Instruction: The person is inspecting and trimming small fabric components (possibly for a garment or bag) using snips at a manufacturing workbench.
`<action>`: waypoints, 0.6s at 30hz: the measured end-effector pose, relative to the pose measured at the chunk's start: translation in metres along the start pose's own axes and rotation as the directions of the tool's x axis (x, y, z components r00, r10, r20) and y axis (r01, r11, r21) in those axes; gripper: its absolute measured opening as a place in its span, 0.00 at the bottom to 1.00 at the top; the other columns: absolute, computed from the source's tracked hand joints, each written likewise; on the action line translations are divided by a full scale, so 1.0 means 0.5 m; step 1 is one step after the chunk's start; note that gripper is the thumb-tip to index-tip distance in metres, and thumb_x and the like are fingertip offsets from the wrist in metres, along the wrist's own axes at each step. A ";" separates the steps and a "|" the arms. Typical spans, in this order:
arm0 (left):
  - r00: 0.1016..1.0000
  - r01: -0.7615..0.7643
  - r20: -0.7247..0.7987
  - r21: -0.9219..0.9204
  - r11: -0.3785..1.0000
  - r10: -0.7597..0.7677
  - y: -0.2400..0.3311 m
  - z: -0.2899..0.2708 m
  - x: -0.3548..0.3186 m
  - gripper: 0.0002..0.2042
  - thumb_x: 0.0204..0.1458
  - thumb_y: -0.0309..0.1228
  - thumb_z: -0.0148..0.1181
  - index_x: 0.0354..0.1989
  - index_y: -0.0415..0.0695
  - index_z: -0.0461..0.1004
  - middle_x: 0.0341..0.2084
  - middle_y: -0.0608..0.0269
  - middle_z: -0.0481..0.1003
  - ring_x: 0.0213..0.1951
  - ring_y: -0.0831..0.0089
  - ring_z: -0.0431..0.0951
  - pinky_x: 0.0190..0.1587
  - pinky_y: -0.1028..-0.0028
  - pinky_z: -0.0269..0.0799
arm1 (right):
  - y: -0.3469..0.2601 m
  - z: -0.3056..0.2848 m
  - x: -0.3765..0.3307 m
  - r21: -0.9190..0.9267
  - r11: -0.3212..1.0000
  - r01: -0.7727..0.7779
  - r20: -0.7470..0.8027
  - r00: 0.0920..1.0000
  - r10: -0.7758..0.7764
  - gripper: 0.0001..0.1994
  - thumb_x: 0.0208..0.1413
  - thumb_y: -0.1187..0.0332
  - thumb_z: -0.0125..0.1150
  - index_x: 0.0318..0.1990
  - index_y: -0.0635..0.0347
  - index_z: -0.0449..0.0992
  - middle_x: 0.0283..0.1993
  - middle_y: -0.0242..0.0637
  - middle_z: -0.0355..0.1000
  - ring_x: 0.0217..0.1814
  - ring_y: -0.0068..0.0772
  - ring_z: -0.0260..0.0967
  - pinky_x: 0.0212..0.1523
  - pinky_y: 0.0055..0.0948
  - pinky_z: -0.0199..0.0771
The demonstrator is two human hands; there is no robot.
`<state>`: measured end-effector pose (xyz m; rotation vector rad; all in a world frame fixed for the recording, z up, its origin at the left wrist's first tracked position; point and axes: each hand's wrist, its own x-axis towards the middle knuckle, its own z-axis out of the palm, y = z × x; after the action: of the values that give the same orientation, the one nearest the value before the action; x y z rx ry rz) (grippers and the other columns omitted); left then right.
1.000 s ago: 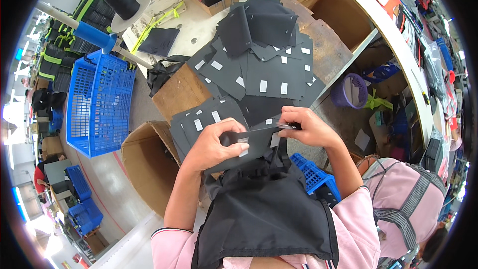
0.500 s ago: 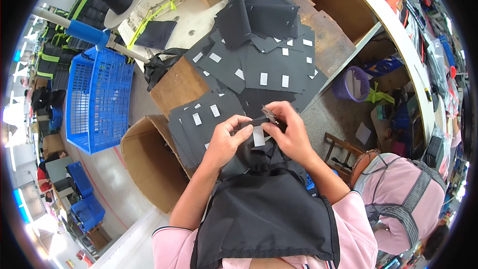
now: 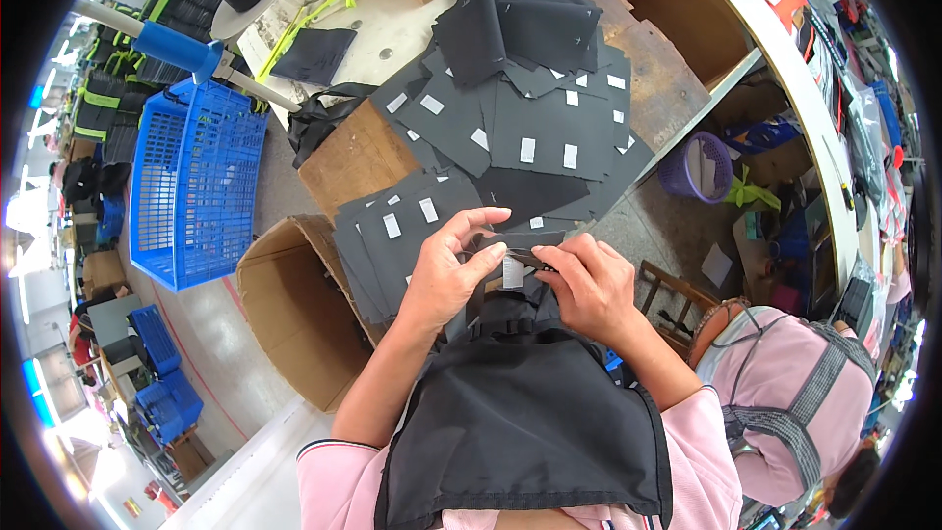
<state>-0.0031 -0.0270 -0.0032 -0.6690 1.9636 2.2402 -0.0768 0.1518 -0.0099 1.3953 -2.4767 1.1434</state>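
In front of my apron I hold a black fabric piece [image 3: 535, 238] with a white label [image 3: 512, 273] on it. My left hand [image 3: 453, 265] is closed on its left side, thumb and fingers pinching the cloth. At the other side is my right hand [image 3: 592, 287], closed, with its fingertips close to the label. Small dark thread snips, mostly hidden by the fingers, are in that hand, and a thin line runs from the fingertips across the cloth. Just beyond my hands lie black panels with white labels [image 3: 545, 132], and a smaller stack [image 3: 407, 226] sits at the left.
Folded black pieces [image 3: 520, 25] top the far pile. An open cardboard box [image 3: 285, 309] and a blue plastic basket [image 3: 191, 196] stand at the left. A purple bin [image 3: 695, 167] is under the table at the right. Another person in pink [image 3: 800, 397] sits close on my right.
My right hand has turned and come down, its fingertips now nearer the label; the snips, plainer before, are mostly covered. My left hand keeps its hold on the fabric. The view has shifted slightly.
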 end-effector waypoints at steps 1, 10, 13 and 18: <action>1.000 0.000 -0.005 0.001 1.000 0.000 0.000 -0.001 0.000 0.16 0.49 0.26 0.57 0.48 0.40 0.71 0.35 0.68 0.72 0.37 0.84 0.69 0.42 0.81 0.64 | 0.000 0.000 -0.001 -0.023 0.999 0.022 -0.021 1.000 -0.023 0.15 0.36 0.75 0.67 0.37 0.60 0.75 0.27 0.36 0.67 0.24 0.35 0.67 0.23 0.29 0.67; 0.999 -0.032 -0.027 0.042 0.999 0.034 0.004 0.003 -0.002 0.17 0.48 0.26 0.58 0.49 0.40 0.70 0.33 0.68 0.72 0.36 0.84 0.69 0.42 0.82 0.64 | -0.013 -0.011 -0.009 -0.013 1.000 -0.029 0.001 1.000 0.029 0.14 0.37 0.74 0.67 0.36 0.60 0.75 0.26 0.35 0.66 0.24 0.35 0.67 0.23 0.29 0.67; 1.000 0.004 -0.025 0.046 0.999 -0.002 0.013 0.000 -0.002 0.18 0.48 0.25 0.58 0.49 0.41 0.70 0.32 0.69 0.72 0.35 0.84 0.68 0.42 0.82 0.63 | -0.016 -0.006 -0.010 -0.007 0.998 -0.061 0.008 0.998 0.061 0.14 0.38 0.75 0.66 0.37 0.59 0.74 0.27 0.35 0.66 0.24 0.35 0.67 0.23 0.29 0.68; 0.999 0.006 -0.036 0.032 0.999 -0.005 0.014 0.001 -0.003 0.17 0.48 0.24 0.57 0.49 0.41 0.70 0.30 0.70 0.71 0.33 0.84 0.67 0.40 0.82 0.63 | -0.016 0.007 -0.020 -0.002 0.997 -0.077 -0.036 0.996 0.076 0.16 0.37 0.74 0.66 0.38 0.57 0.74 0.30 0.33 0.66 0.23 0.33 0.66 0.23 0.27 0.66</action>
<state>-0.0045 -0.0276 0.0039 -0.7144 2.0069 2.2035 -0.0638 0.1542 -0.0122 1.2779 -2.5263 1.1669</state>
